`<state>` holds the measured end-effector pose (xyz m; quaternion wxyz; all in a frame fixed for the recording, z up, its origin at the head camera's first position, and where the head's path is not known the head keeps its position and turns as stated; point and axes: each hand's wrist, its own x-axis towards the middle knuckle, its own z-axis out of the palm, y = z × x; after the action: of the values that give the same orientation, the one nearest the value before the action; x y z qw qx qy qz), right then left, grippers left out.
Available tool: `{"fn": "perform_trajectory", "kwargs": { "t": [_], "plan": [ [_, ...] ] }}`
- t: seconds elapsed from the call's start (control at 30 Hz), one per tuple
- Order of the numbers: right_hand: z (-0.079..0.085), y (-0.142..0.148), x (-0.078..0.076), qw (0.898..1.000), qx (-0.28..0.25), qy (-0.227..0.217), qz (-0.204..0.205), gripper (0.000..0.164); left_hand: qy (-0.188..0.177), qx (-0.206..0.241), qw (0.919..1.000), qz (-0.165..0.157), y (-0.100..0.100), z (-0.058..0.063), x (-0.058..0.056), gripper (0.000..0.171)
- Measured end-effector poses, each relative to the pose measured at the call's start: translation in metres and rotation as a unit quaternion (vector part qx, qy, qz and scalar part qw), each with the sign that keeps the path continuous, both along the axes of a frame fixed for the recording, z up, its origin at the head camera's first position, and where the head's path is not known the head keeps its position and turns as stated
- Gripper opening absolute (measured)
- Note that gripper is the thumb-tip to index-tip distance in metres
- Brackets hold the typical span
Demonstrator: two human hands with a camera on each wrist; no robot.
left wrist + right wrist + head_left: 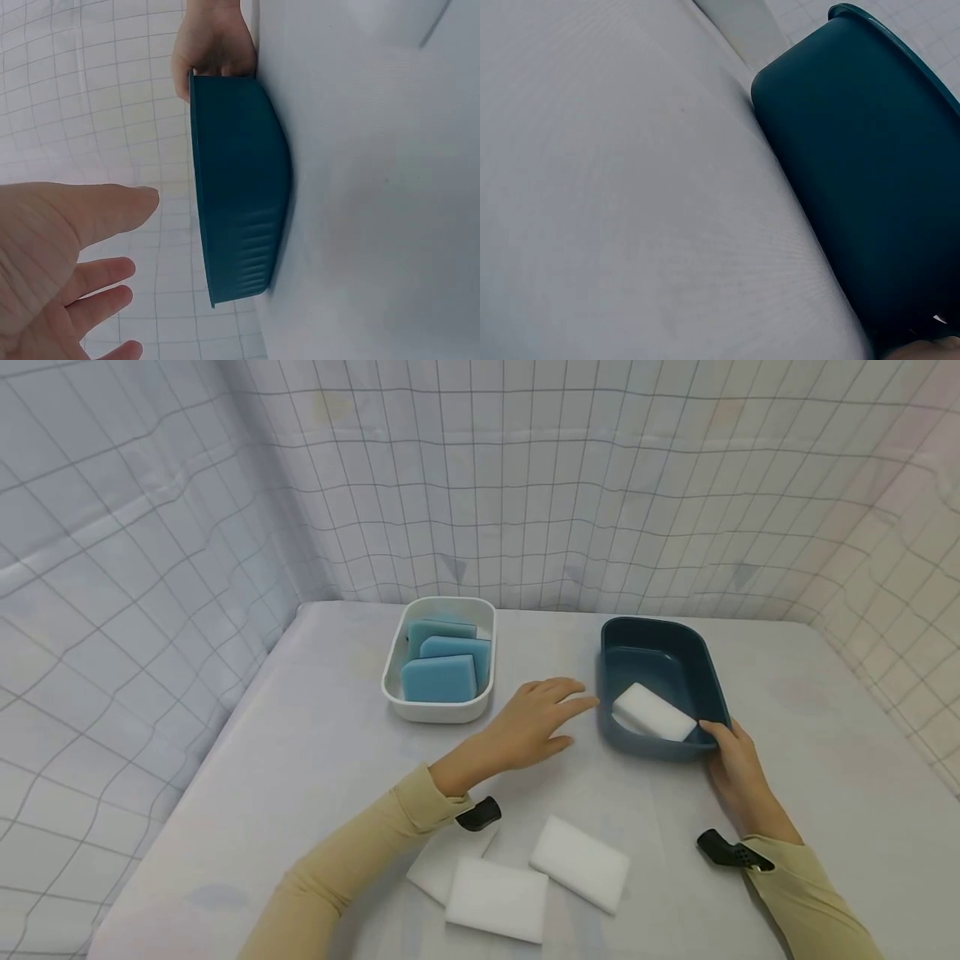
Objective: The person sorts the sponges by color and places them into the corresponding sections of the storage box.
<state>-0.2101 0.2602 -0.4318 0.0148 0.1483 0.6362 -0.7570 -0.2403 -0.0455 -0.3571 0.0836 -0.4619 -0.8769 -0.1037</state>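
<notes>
My right hand (738, 772) grips the near right corner of a dark teal bin (654, 749), thumb over the rim and the other fingers outside. Inside the bin lies a tilted white sponge (654, 712), with another white piece partly hidden beneath it. My left hand (536, 724) hovers just left of the bin, fingers spread and holding nothing. In the left wrist view that palm (37, 262) faces the teal bin (240, 187), apart from it. The right wrist view shows the bin's outer wall (855, 172), with only a sliver of hand at the bottom edge.
A white bin (438, 713) with several blue sponges (438, 679) stands to the left of my left hand. Nearer me lie three white sponges (581, 862) on the white tabletop (315, 727), one partly under my left sleeve. Grid-patterned curtains (480, 485) enclose the back and sides.
</notes>
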Motion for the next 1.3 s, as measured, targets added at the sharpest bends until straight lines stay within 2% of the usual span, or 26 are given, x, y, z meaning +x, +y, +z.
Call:
{"fn": "perform_trajectory", "kwargs": {
  "t": [0.2,0.4,1.0,1.3],
  "plan": [
    [-0.001,-0.003,-0.002,1.0,0.003,-0.008,-0.006,0.074,-0.004,-0.003,1.0,-0.003,-0.012,0.0,-0.001,0.057],
    [-0.003,-0.006,-0.003,1.0,0.003,-0.004,-0.004,0.074,-0.028,-0.008,0.9995,-0.011,-0.027,-0.003,0.0,0.058],
    [-0.006,-0.015,-0.01,1.0,0.011,-0.009,-0.018,0.072,-0.026,-0.023,0.9993,-0.016,-0.063,-0.013,0.003,0.058],
    [-0.008,-0.013,-0.01,1.0,0.012,-0.007,-0.014,0.073,-0.026,-0.015,0.9994,-0.016,-0.069,-0.017,0.007,0.058]
  ]
}}
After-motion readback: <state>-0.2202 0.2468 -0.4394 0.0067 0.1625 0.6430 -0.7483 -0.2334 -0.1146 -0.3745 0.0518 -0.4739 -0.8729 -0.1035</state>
